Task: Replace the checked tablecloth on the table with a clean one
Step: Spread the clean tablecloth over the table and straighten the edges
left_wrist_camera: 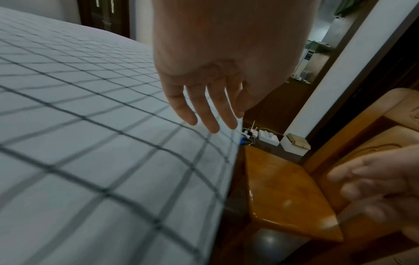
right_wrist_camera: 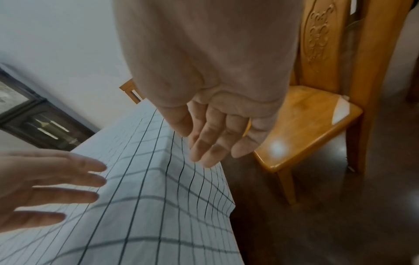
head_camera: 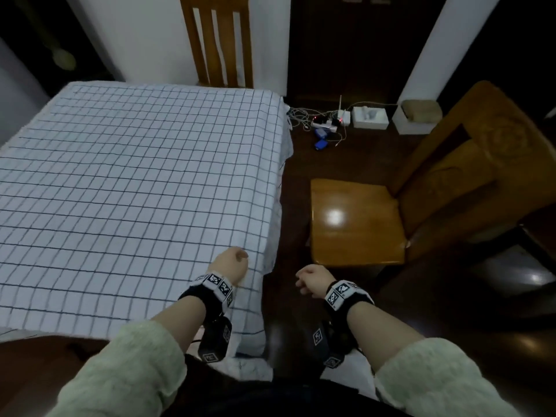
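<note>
A white tablecloth with dark checks [head_camera: 135, 182] covers the table and hangs over its right edge [right_wrist_camera: 181, 206]. My left hand [head_camera: 230, 264] hovers over the cloth's near right corner, fingers straight and pointing down [left_wrist_camera: 204, 111], holding nothing. My right hand [head_camera: 313, 279] hangs beside the table over the dark floor, fingers relaxed and empty [right_wrist_camera: 217, 143]. In the left wrist view the tablecloth [left_wrist_camera: 102, 152] fills the left side, and the right hand [left_wrist_camera: 374, 188] shows blurred at the right. The left hand [right_wrist_camera: 49, 186] appears spread at the left of the right wrist view.
A wooden chair [head_camera: 355, 221] stands right of the table, its seat bare. Another chair back [head_camera: 218, 40] rises behind the table. Cables, a power strip and white boxes [head_camera: 340, 118] lie on the dark floor by the wall.
</note>
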